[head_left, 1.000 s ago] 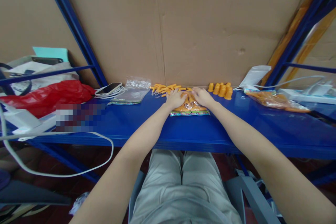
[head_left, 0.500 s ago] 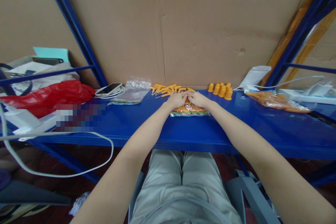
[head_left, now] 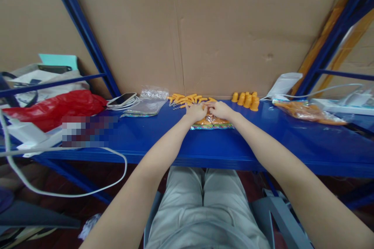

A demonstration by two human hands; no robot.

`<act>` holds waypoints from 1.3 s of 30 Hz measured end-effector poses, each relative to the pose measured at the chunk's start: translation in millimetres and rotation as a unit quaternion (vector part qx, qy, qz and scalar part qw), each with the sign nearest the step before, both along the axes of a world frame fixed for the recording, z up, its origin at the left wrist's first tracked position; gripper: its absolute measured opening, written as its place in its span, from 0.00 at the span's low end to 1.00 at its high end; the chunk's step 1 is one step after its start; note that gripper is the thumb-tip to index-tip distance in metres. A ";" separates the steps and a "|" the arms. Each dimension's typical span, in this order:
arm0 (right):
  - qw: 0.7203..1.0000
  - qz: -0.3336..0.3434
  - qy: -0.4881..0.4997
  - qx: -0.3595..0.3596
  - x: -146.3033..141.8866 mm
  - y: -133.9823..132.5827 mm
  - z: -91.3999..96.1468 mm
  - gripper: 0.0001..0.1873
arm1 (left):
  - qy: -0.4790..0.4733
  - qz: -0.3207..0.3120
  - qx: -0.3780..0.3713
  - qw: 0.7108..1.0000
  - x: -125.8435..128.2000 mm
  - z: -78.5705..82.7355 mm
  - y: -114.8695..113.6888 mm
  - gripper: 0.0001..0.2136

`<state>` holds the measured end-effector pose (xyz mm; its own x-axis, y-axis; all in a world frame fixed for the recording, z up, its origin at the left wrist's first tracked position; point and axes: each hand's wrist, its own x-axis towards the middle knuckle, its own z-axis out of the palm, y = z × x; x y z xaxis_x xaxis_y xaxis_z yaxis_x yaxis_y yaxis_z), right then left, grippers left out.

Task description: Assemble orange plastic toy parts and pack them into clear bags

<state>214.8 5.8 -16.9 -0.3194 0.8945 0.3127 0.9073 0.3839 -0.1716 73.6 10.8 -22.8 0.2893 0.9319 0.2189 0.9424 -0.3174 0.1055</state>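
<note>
A clear plastic bag (head_left: 211, 121) with orange pieces inside lies flat on the blue table, its colourful printed strip towards me. My left hand (head_left: 196, 112) is closed on the bag's far left part. On the far right part, my right hand (head_left: 221, 110) is closed too, its thumb bent inward near the left one. The hands nearly meet, and their fingertips are partly hidden. Just behind them is a pile of orange curved pieces (head_left: 191, 97) with small metal chains. Several orange cup-shaped pieces (head_left: 247, 101) stand to the right of my right hand.
Left of the pile are an empty clear bag (head_left: 150, 105) and a phone (head_left: 124, 99) with a coiled white cable. A filled bag of orange pieces (head_left: 308, 112) lies at the right. Red plastic (head_left: 64, 107) and a power strip sit far left. Cardboard (head_left: 219, 35) walls the back.
My fingers have shifted on the bag's far edge: the left fingers have curled in and the right thumb has bent inward. The bag stays in nearly the same place.
</note>
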 end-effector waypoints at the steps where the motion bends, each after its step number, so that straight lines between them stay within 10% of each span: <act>1: 1.000 -0.002 0.002 0.000 0.1 -0.5 0.5 0.23 | -0.004 0.006 -0.006 1.000 0.0 0.2 -0.3 0.26; 21: 0.975 -0.052 0.185 0.111 15.5 17.2 -14.1 0.22 | 0.003 0.026 -0.001 1.000 -1.0 1.9 -1.0 0.26; 29: 0.952 -0.117 0.243 0.147 30.2 22.2 -9.9 0.22 | -0.004 -0.094 -0.051 0.994 -14.1 4.9 8.0 0.23; 39: 0.962 -0.167 0.194 -0.091 37.2 20.7 -13.2 0.21 | -0.106 -0.189 -0.072 0.973 -15.7 5.0 5.9 0.18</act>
<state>252.0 26.5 -30.1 0.1050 0.9782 0.1789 0.8287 0.0134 -0.5595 57.9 16.7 -17.7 0.5803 0.7929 0.1858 0.7128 -0.6048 0.3551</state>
